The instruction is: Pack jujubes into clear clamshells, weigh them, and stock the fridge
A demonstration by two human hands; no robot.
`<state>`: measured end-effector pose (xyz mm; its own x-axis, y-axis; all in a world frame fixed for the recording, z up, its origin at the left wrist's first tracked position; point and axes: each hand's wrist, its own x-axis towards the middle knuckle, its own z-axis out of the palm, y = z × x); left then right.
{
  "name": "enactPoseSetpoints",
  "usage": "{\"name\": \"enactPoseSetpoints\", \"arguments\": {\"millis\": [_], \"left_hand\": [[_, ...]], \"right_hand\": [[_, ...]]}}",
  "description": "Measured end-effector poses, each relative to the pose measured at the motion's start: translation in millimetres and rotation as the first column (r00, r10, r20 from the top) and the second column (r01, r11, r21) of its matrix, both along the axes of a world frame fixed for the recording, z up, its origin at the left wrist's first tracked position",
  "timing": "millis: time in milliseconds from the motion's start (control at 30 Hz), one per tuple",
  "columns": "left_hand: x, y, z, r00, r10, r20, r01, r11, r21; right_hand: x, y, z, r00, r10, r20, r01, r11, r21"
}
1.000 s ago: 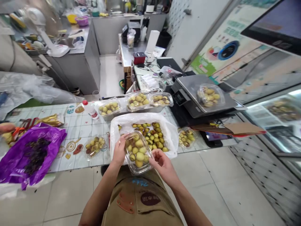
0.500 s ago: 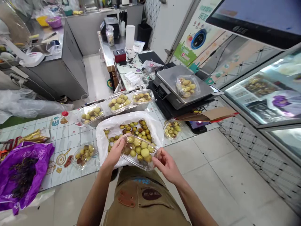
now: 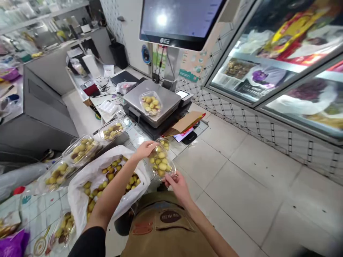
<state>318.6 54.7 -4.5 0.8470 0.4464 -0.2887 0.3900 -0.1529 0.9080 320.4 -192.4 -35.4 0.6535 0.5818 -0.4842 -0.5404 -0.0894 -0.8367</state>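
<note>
A clear plastic clamshell tub (image 3: 161,161) packed with small yellow-green fruits is tilted up in front of me. My left hand (image 3: 144,149) grips its upper left edge, and the fingers of my right hand (image 3: 177,186) hold its lower edge from below. Beneath my left forearm, a white plastic bag (image 3: 80,196) lies open on the tiled counter with loose fruits (image 3: 112,172) inside. Lidded tubs of the same fruit (image 3: 81,151) stand beyond it, and another tub (image 3: 150,103) sits on the scale.
A steel digital scale (image 3: 160,87) stands ahead below a monitor (image 3: 179,21), with flattened cardboard (image 3: 184,121) beside it. A glass display case (image 3: 268,53) runs along the right. A purple bag (image 3: 13,244) lies at lower left; tiled floor spreads right.
My view has swung to the right. The tub has risen from above the bag and tipped more upright, with my left hand now at its upper edge.
</note>
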Motion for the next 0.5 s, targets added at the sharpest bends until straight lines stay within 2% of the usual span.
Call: {"name": "enactPoseSetpoints", "arguments": {"millis": [100, 167, 267, 367, 500], "left_hand": [[52.1, -0.5, -23.0, 0.999, 0.051, -0.01, -0.051, 0.997, 0.06], [66.9, -3.5, -38.6, 0.993, 0.12, -0.003, -0.12, 0.988, 0.096], [65.3, -8.5, -58.9, 0.979, 0.202, 0.006, -0.201, 0.972, 0.121], [55.0, -11.9, -73.7, 0.973, 0.229, 0.007, -0.228, 0.966, 0.125], [47.0, -16.6, -81.2, 0.963, 0.262, -0.056, -0.255, 0.96, 0.111]], "right_hand": [[17.2, 24.4, -27.9, 0.979, -0.085, -0.187, 0.087, 0.996, 0.002], [24.3, 40.2, -40.9, 0.96, -0.081, -0.269, 0.08, 0.997, -0.014], [25.0, 48.9, -54.3, 0.953, -0.037, -0.301, 0.02, 0.998, -0.057], [20.4, 40.0, -65.2, 0.962, -0.024, -0.274, -0.007, 0.994, -0.112], [28.1, 31.7, -77.3, 0.979, -0.133, -0.152, 0.097, 0.971, -0.22]]}}
